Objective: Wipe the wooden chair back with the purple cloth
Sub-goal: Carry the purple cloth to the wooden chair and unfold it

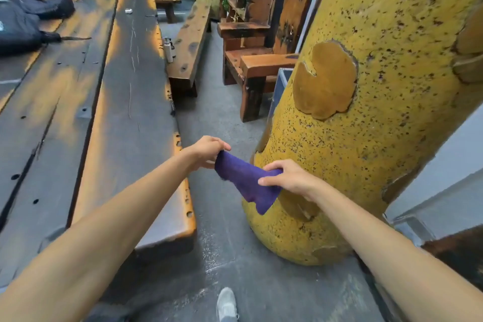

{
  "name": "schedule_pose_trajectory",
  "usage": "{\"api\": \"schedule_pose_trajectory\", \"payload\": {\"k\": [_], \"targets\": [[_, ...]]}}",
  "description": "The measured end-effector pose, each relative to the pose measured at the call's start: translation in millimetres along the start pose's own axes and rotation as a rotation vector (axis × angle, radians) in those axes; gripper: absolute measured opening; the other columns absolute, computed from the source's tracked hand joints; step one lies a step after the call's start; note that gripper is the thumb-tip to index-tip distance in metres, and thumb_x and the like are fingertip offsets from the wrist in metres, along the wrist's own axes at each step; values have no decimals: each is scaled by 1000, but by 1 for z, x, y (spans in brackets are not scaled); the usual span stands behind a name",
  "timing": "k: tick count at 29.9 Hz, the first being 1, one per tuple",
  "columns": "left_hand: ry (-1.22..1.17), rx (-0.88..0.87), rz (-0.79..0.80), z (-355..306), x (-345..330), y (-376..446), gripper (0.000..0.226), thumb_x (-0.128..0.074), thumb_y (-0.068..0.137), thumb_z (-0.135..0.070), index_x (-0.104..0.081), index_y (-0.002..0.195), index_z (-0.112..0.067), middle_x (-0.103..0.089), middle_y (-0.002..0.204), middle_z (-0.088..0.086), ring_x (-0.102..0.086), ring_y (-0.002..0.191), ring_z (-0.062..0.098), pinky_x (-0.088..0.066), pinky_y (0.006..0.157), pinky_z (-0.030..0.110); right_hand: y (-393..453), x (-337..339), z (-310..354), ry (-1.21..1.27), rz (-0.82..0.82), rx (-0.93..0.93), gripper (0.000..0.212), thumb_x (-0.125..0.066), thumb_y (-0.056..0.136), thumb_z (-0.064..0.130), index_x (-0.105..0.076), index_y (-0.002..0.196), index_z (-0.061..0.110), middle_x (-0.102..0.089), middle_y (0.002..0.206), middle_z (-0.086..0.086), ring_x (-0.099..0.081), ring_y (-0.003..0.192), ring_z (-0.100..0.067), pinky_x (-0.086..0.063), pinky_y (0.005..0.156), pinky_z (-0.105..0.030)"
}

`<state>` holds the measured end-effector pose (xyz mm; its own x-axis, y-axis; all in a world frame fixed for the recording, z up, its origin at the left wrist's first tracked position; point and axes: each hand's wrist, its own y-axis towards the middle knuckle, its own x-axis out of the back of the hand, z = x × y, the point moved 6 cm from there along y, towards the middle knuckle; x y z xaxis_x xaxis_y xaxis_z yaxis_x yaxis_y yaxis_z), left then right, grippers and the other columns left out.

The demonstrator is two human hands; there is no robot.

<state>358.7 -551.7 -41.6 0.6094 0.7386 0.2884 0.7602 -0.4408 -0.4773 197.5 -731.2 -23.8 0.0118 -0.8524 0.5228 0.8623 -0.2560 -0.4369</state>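
Purple cloth point(248, 183), soft and fuzzy, hangs stretched in the air between both hands, its loose lower corner drooping in front of the yellow pillar point(366, 117). Left hand point(209, 151) pinches the upper left edge with curled fingers; right hand point(285, 176) grips the right edge, thumb over the fabric. Neither the cloth nor the hands touch any furniture. The pillar is rounded, rough and speckled with dark pits, with smooth ochre patches. A strip of grey concrete floor point(222, 112) runs open between the pillar and the long wooden bench point(136, 102), whose worn plank edge shows notches. Farther along this strip stands the wooden chair point(251, 65), blocky and dark-stained, its tall back point(290, 18) upright beside the pillar. A grey shoe point(226, 304) shows at the bottom edge
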Motion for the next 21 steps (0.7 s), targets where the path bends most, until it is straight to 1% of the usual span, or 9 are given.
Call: {"api": "schedule_pose_trajectory", "payload": {"k": [1,3,6,8,12,14,16,18,21], "targets": [[-3,7,17,-9,5,15,15,-59,98,-16,-74,98,-15,-61,103,6,-58,91,21,-56,73,32,19,9,9,-163,-9,9,41,-88,78,29,-72,113,17,-68,107,2,-65,101,-19,-50,89,-31],[29,-25,55,-30,11,37,17,-67,94,-20,-77,102,-9,-65,105,5,-59,92,21,-57,72,31,48,29,26,-371,-81,33,37,-87,76,31,-72,108,21,-67,104,4,-64,99,-20,-48,83,-30],[85,-106,97,-66,21,63,22,-74,91,-27,-78,103,-8,-71,109,7,-64,99,21,-58,85,36,88,58,52,-399,-205,47,23,-81,83,31,-71,101,23,-69,101,1,-63,95,-22,-47,77,-30],[188,-171,93,-88,28,76,24,-78,87,-24,-78,105,-8,-73,105,9,-66,97,21,-56,87,38,111,75,69,-434,-253,68,18,-73,90,33,-72,102,20,-70,100,-3,-64,95,-24,-48,77,-32],[483,-314,-41,-128,48,106,23,-75,84,-9,-77,107,-9,-75,105,13,-69,99,28,-57,86,38,156,97,105,-553,-261,161,26,-61,100,32,-73,94,10,-71,94,-11,-64,90,-30,-43,71,-34],[548,-359,-152,-141,62,122,22,-68,86,-7,-78,106,-10,-75,103,11,-67,95,26,-53,78,31,178,106,121,-613,-283,191,29,-59,101,34,-73,95,10,-71,96,-11,-64,90,-30,-47,73,-35],[578,-394,-234,-154,76,147,20,-65,90,-8,-78,104,-9,-74,101,10,-67,93,25,-48,76,28,205,113,136,-704,-306,234,29,-57,102,38,-71,101,13,-70,99,-10,-65,91,-28,-53,77,-36],[612,-413,-260,-161,87,165,17,-65,93,-12,-78,103,-8,-75,100,10,-67,94,27,-53,80,33,223,117,146,-796,-334,248,29,-55,102,40,-70,108,15,-69,104,-9,-66,95,-30,-56,81,-39],[696,-450,-295,-180,103,205,17,-67,94,-19,-79,101,-8,-76,96,12,-67,93,30,-55,83,41,267,136,159,-825,-373,204,30,-57,101,37,-67,116,14,-67,116,-13,-64,108,-38,-53,83,-40]]}}
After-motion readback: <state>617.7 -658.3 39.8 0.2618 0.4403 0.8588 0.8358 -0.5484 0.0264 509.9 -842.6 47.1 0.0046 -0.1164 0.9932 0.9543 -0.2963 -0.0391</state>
